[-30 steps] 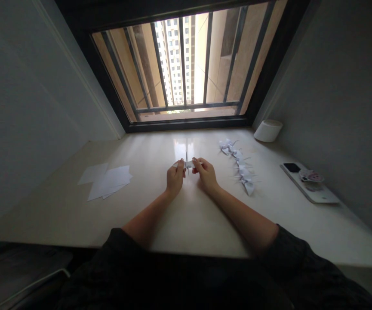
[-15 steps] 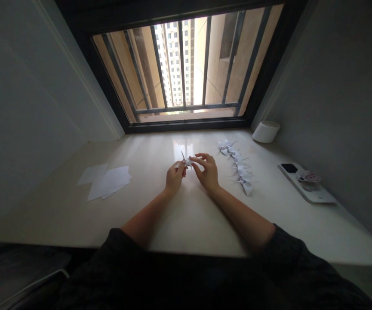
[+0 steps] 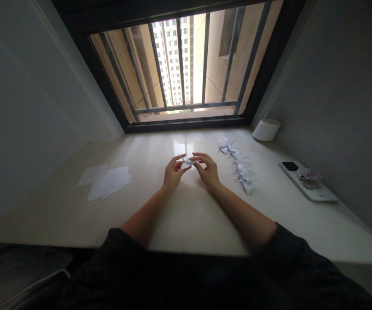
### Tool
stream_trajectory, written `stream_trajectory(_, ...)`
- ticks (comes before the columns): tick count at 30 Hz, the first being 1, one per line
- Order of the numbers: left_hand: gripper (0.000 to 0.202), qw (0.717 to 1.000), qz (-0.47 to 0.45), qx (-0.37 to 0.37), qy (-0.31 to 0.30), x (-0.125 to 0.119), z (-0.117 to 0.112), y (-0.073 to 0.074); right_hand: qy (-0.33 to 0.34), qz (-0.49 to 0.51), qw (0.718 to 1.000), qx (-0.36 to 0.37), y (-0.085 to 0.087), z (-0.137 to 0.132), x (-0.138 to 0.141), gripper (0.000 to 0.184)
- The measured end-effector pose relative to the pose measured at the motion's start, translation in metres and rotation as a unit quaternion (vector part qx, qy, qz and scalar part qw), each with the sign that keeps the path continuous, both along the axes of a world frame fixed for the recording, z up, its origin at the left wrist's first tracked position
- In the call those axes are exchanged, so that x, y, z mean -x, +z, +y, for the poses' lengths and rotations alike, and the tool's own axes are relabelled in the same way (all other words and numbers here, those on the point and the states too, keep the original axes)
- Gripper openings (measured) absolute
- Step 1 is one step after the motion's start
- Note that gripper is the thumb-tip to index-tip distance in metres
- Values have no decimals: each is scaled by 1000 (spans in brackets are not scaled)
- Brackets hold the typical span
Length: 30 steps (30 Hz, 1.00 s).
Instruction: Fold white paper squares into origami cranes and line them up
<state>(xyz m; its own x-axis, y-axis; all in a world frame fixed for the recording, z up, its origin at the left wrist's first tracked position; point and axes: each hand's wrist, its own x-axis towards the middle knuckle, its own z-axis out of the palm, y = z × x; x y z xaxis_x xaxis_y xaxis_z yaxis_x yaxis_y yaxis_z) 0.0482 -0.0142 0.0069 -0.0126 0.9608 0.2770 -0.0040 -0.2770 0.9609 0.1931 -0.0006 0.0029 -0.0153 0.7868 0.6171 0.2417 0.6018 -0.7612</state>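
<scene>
Both hands (image 3: 190,170) pinching a paper crane (image 3: 187,162), raised.

Hmm, need to separate.Left hand (image 3: 173,172), right hand (image 3: 208,171) pinching paper crane (image 3: 187,162).

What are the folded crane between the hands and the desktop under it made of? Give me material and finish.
The origami crane looks like thin white paper, matte, its crisp creases holding sharp folds. The desktop looks like polished stone or laminate, glossy, with a bright glare on its surface; the look cannot settle which.

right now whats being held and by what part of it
A small white origami paper crane, pinched at opposite sides by the fingertips of the left hand and right hand; the exact folds are too small to tell.
</scene>
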Motion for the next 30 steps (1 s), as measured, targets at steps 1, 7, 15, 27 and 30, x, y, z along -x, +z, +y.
stream_trajectory(1, 47, 1000, -13, -5, -6, 0, 0, 0, 4, 4, 1000, 4, 0, 0, 0, 16)
stream_trajectory(7, 18, 998, -46, -30, -4, 1, 3, -4, 16, 22, 1000, 16, 0, 1, 0, 18)
stream_trajectory(15, 16, 999, -43, -29, 11, 2, 5, -6, 56, 56, 995, 57, -3, 5, 0, 27)
stream_trajectory(27, 22, 996, -74, -11, -40, -3, 1, -2, 85, 53, 993, 57, -12, 12, -2, 23)
stream_trajectory(30, 22, 996, -72, -7, -52, -3, 1, -2, 98, 59, 992, 58, -14, 14, -2, 24)
